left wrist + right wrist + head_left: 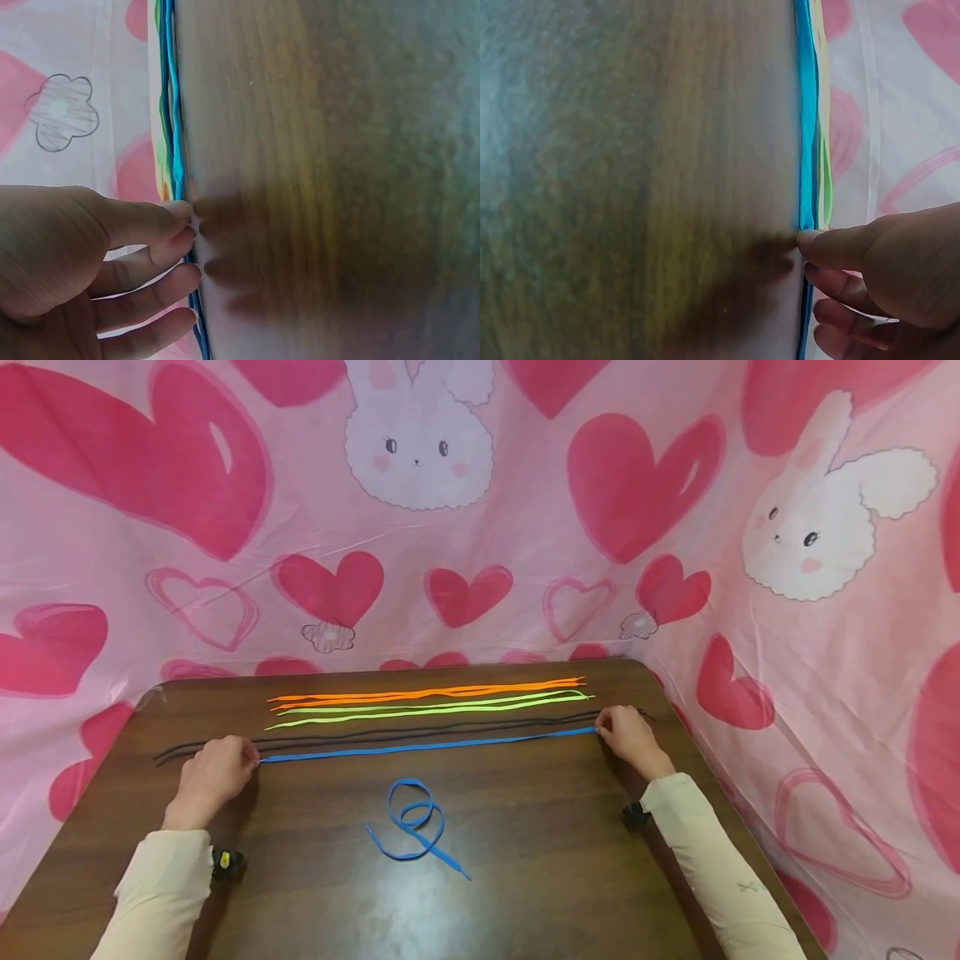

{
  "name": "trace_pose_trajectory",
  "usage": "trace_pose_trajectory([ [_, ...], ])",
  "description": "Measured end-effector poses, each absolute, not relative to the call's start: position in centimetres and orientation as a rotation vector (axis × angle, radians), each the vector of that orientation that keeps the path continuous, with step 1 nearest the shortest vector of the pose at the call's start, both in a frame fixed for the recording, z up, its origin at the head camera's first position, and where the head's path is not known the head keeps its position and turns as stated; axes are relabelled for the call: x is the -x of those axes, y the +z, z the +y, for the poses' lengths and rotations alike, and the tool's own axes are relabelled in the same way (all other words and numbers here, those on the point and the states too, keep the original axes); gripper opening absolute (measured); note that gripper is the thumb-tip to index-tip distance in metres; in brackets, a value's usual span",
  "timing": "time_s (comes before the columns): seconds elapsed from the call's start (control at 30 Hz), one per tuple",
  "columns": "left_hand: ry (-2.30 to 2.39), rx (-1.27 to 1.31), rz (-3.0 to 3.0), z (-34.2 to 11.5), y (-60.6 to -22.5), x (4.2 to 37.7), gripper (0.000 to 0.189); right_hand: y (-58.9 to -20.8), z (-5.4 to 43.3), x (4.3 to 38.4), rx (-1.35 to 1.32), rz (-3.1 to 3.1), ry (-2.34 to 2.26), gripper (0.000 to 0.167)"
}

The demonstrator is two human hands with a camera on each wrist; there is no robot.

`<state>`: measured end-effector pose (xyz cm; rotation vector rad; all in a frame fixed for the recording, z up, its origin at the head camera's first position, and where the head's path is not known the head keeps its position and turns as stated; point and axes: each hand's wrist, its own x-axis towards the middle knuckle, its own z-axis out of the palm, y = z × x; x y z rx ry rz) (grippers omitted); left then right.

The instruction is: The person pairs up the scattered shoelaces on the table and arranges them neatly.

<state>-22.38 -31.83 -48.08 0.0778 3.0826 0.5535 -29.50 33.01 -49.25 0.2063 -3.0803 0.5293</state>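
A flat blue shoelace (427,747) stretches nearly straight across the wooden table. At its left end, my left hand (217,774) pinches the tip between thumb and finger; the left wrist view shows that hand (97,262) at the blue shoelace (175,112). My right hand (628,739) pinches the opposite tip, and the right wrist view has this hand (892,285) at the end of the lace (807,150). Just behind runs a pair of black shoelaces (420,731), partly hidden by both hands. Nearer the front, a second blue shoelace (408,858) lies loosely coiled.
Two green-yellow shoelaces (420,710) and two orange shoelaces (427,693) lie side by side along the back of the brown table (525,860). A pink curtain (525,527) with hearts and rabbits hangs behind and to the right.
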Motion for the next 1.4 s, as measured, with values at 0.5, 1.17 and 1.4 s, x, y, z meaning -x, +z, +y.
trace_pose_trajectory([
  [0.5, 0.588, -0.074, 3.09, -31.8, -48.1, 22.3, 0.004, -48.8, 33.5, 29.3, -0.164, -3.113, 0.577, 0.007],
  [1.17, 0.633, -0.045, 3.071, -32.5, -48.4, 21.9, 0.006, -48.6, 34.0, 28.9, -0.166, -3.108, 0.606, 0.006],
  [1.4, 0.643, -0.042, 3.072, -32.5, -48.5, 21.8, 0.007, -48.7, 34.3, 28.9, -0.186, -3.115, 0.583, 0.007],
])
